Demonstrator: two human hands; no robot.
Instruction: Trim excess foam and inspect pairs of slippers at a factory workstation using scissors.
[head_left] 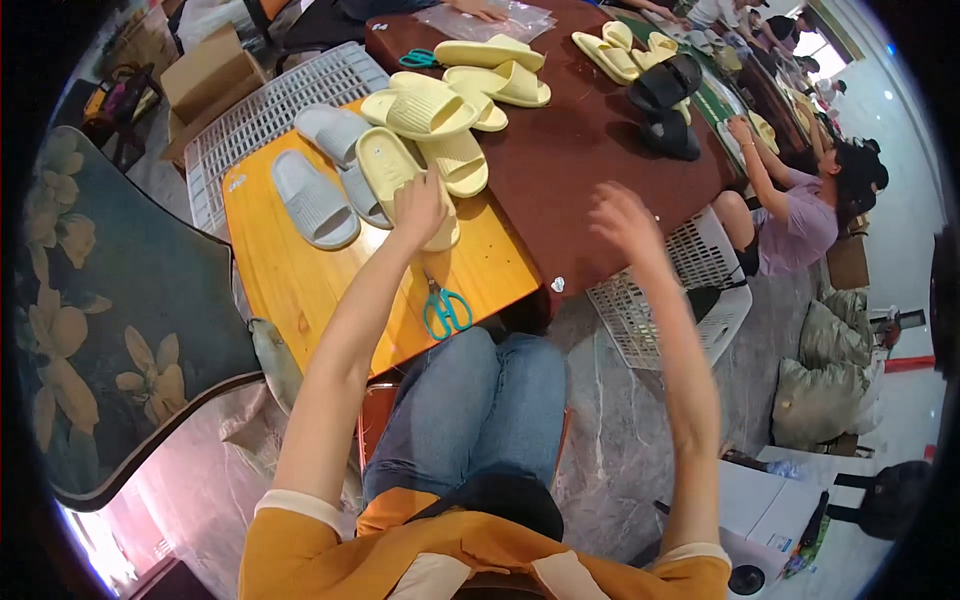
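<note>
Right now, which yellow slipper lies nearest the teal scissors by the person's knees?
The yellow slipper under the left hand, beside the grey slippers; its near end comes closest to those teal scissors, the others lying farther away.

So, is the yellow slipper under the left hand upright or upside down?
Upright: the yellow slipper shows its footbed facing up beyond the left hand.

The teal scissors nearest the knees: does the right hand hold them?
No, these scissors lie on the yellow wooden table, away from the right hand.
</note>
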